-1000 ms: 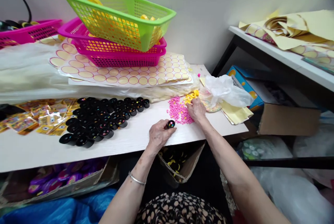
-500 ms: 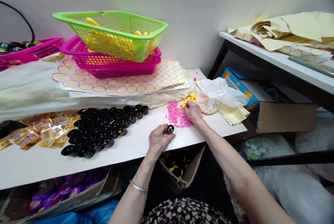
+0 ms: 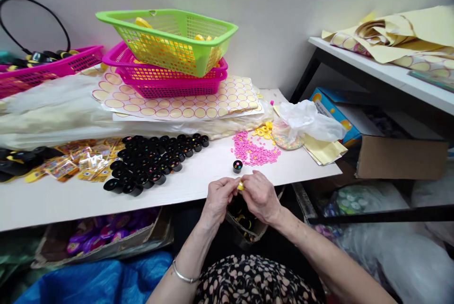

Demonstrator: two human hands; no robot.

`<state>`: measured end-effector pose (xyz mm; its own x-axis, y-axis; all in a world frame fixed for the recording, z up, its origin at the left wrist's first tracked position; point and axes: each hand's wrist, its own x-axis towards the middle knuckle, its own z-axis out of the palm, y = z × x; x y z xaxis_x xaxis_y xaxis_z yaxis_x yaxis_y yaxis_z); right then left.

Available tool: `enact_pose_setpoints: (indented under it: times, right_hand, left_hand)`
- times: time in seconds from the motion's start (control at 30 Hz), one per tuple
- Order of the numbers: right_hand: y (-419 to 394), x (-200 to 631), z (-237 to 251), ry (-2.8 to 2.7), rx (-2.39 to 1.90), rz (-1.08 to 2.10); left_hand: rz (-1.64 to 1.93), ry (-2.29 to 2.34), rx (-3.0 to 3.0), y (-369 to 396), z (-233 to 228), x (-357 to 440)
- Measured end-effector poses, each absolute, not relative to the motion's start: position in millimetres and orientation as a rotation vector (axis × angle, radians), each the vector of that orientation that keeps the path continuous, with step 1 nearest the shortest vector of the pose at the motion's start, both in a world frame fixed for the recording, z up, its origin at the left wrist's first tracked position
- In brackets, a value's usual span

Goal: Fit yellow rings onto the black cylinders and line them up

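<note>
My left hand (image 3: pixel 220 196) and my right hand (image 3: pixel 260 196) meet at the table's front edge, both pinching a small yellow ring (image 3: pixel 240 185). The fingers hide part of it. Just beyond my fingertips a small black cup (image 3: pixel 237 167) stands upright on the table, with bright coloured bits inside. Behind the cup is a spread of small pink pieces (image 3: pixel 253 150). More yellow rings (image 3: pixel 264 130) lie past the pink pieces. To the left, several black cups (image 3: pixel 149 157) stand packed together, some showing coloured bits inside.
A green basket (image 3: pixel 213 34) of yellow parts sits in a pink basket (image 3: pixel 177 89) on sheets of round stickers (image 3: pixel 184 114). Printed packets (image 3: pixel 88 162) lie left of the cups. A white plastic bag (image 3: pixel 308 122) is at right. Below the edge stands a box of black parts (image 3: pixel 244 228).
My right hand has left the yellow rings and come back with one to my left hand. My left hand has let go of the black cup, which now stands on the table.
</note>
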<state>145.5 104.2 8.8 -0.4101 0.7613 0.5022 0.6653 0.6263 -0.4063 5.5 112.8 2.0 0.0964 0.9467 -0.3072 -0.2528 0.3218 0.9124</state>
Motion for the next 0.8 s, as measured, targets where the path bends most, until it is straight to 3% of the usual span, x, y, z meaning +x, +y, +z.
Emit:
enact_pose_setpoints:
  times: [0.13,0.27,0.57,0.8]
  right_hand:
    - [106.1,147.6,11.4,-2.087,-1.17,0.51]
    - [114.0,151.7,21.5,-2.165,-1.098,0.616]
    - [157.9,149.9,19.9,-2.122,-1.293,0.479]
    - [173.2,145.7,9.5,-2.271,-1.403,0.379]
  left_hand:
    - [1.014,1.092,0.694,117.1,-2.4,2.1]
    - [0.992,1.015,0.662,123.7,4.5,1.9]
    - [1.274,1.188,0.672,155.7,0.5,5.7]
    - [1.241,1.292,0.788,167.7,-12.7,11.8]
